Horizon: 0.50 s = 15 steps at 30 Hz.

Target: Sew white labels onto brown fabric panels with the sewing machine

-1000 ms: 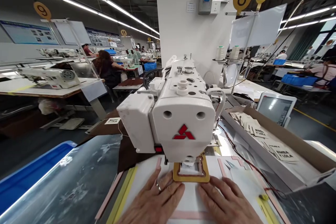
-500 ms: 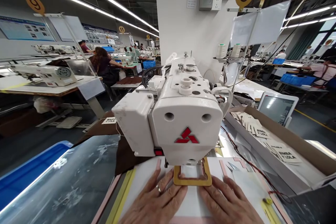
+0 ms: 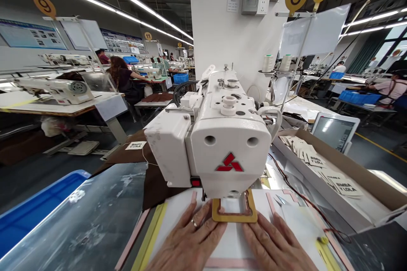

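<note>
A white sewing machine (image 3: 230, 144) with a red three-diamond logo stands in the centre. Below its head lies a yellow-brown clamp frame (image 3: 234, 217) on a white sheet (image 3: 233, 241) with pink and yellow strips. My left hand (image 3: 192, 237) rests flat at the frame's left side, a ring on one finger, fingertips near the frame's edge. On the other side my right hand (image 3: 275, 241) lies flat with fingers stretched forward, its fingertips by the frame's right corner. Neither hand grips anything. The needle area is hidden behind the machine head.
On the right are a long box (image 3: 337, 178) of printed labels, a tablet (image 3: 335, 131) and a dark red cable. Brown fabric (image 3: 155, 182) with a label lies left, near a blue bin (image 3: 41, 207). People sit at machines further back.
The view has shifted slightly, so the machine appears a little further right. Both hands stay flat beside the frame, in nearly the same positions.
</note>
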Motion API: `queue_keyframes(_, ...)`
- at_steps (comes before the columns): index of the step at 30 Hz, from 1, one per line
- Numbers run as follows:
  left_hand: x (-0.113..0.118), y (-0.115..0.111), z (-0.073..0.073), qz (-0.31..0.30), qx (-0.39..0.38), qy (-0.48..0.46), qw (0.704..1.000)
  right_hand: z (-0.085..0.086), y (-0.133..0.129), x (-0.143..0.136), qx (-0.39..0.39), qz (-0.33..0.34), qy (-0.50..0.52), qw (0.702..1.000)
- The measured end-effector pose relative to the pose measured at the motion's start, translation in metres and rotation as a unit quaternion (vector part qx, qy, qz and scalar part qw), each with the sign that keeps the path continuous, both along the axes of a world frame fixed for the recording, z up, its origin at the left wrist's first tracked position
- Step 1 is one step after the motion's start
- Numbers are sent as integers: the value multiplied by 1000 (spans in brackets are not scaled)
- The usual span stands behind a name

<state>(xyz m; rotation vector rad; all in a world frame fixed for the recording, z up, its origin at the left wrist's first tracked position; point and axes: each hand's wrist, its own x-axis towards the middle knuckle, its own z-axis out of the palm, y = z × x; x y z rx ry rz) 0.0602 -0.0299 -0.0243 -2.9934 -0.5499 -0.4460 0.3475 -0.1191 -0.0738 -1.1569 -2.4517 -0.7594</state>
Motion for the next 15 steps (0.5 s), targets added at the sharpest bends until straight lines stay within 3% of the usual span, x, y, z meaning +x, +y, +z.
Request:
queue_keyframes(4, -2, 0, -1, 2, -12, 12, 1000, 4, 5, -19, 22, 18, 19, 999)
queue_keyframes(9, -2, 1, -4, -1, -6, -14, 1000, 14, 24, -41, 56, 1, -36, 998)
queue_keyframes(15, 2, -4, 15, 15, 31, 34, 999, 25, 16, -25, 23, -19, -58, 998)
